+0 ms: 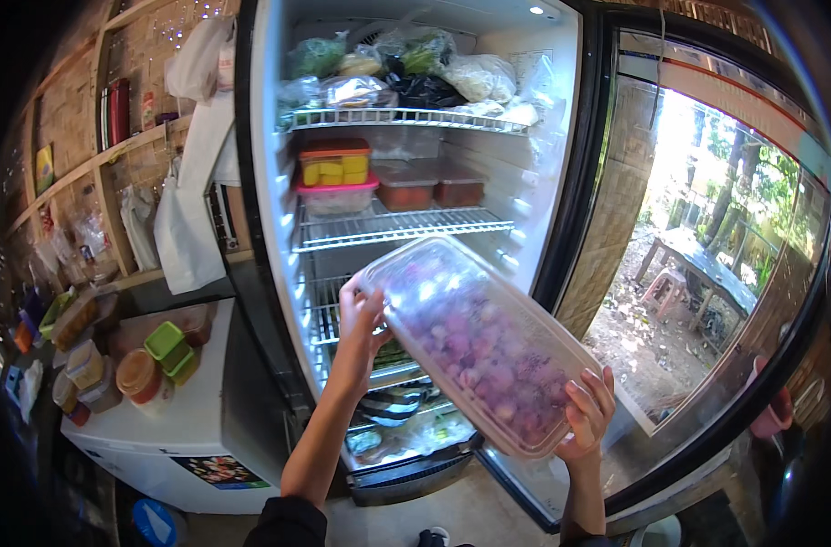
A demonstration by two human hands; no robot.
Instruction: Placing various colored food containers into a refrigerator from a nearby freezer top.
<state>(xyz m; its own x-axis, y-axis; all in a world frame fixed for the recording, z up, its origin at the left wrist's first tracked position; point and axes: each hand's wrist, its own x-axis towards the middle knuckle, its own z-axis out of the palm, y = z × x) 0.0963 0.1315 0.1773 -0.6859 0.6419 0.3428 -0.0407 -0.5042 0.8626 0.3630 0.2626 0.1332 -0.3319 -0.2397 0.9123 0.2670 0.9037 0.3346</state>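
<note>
A long clear plastic container (484, 349) with a lid, full of purple and pinkish round pieces that look like shallots, is held tilted before the open refrigerator. My left hand (361, 325) grips its upper left end, and my right hand (588, 414) grips its lower right end. Behind it, a wire shelf (402, 229) bears an orange-lidded container (335, 163) of yellow pieces stacked on a pink-lidded container (337, 195). Two clear containers with reddish contents (406, 184) stand beside that stack. Bagged vegetables (320, 56) fill the upper shelf.
On the left, a white chest-like appliance (183, 417) carries several food containers, among them green ones (170, 349). The refrigerator's glass door (696, 273) stands swung out on the right. A blue-lidded bucket (157, 523) is on the floor at lower left. White plastic bags (190, 232) hang on the wall.
</note>
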